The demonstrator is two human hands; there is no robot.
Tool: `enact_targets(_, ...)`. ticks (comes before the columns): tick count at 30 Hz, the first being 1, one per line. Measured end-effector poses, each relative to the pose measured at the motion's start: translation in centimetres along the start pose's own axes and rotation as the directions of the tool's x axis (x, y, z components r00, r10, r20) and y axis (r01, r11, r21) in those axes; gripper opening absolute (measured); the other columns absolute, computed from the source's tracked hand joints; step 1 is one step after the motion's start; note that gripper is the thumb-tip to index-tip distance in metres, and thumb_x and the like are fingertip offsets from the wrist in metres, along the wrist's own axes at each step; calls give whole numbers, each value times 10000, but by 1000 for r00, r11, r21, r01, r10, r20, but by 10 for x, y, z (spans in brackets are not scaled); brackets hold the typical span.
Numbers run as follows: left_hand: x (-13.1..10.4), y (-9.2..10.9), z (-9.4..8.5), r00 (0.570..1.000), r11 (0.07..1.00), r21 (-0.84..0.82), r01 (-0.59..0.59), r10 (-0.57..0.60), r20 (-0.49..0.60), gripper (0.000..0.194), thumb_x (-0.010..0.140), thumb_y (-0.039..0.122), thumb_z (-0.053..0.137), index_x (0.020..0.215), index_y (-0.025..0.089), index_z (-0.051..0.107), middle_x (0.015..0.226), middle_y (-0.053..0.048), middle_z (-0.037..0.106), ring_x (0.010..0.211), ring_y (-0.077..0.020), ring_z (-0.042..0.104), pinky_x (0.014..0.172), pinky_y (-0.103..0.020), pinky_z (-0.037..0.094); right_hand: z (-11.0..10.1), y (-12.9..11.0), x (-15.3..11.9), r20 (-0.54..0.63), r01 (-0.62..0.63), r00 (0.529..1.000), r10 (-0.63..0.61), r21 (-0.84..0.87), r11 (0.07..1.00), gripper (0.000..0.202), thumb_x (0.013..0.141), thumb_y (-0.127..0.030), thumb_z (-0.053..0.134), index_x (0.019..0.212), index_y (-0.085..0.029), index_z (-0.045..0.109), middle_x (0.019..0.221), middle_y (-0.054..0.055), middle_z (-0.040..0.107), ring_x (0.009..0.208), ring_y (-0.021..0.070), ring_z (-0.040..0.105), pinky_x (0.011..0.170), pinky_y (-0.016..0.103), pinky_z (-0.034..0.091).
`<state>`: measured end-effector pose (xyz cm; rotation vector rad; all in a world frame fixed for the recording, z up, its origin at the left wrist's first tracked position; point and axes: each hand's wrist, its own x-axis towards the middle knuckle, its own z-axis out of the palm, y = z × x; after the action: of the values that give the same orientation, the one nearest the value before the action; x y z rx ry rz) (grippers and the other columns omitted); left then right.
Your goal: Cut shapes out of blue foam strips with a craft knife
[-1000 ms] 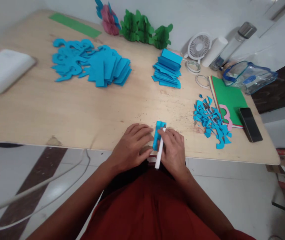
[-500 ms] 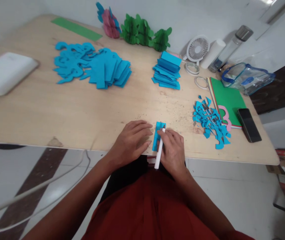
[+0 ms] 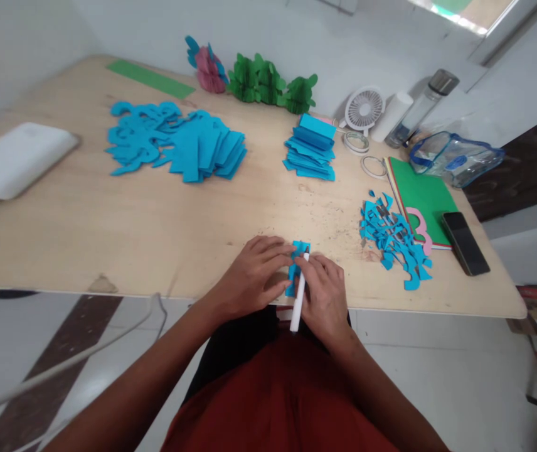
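A small blue paper strip [image 3: 300, 247] lies at the table's front edge, between my two hands and partly covered by them. My right hand [image 3: 324, 285] is closed on a white marker pen [image 3: 299, 298], whose dark tip points away from me at the upper part of the strip; some of its fingers rest on the paper. My left hand [image 3: 261, 273] lies palm down from the left, fingers stretched out, with its fingertips on the strip's left side.
Cut blue curls [image 3: 141, 135], folded blue papers [image 3: 207, 147] and a blue stack [image 3: 310, 150] lie farther back. At right are blue scraps [image 3: 393, 235], a pink cutout [image 3: 420, 229], a phone [image 3: 466, 243], green paper [image 3: 421, 194] and a small fan [image 3: 365, 108].
My left hand has shifted right, and its fingertips now touch the blue paper strip. The camera view has tilted up a little. My right hand keeps the marker over the paper.
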<state>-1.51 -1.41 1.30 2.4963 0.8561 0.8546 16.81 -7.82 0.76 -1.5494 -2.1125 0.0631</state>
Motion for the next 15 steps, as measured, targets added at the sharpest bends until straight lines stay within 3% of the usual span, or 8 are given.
enact_targets(15, -2, -1, 3, 999, 1000, 22, 0, -1, 32, 316, 860, 214, 545, 1166, 190, 619, 1288, -90, 649, 1245, -287, 527, 1088, -540, 383, 0, 0, 0, -4, -6, 1000, 6, -1, 1000, 367, 918, -152, 488, 1276, -191, 562, 1170, 99, 683, 1165, 275, 527, 964, 438, 409)
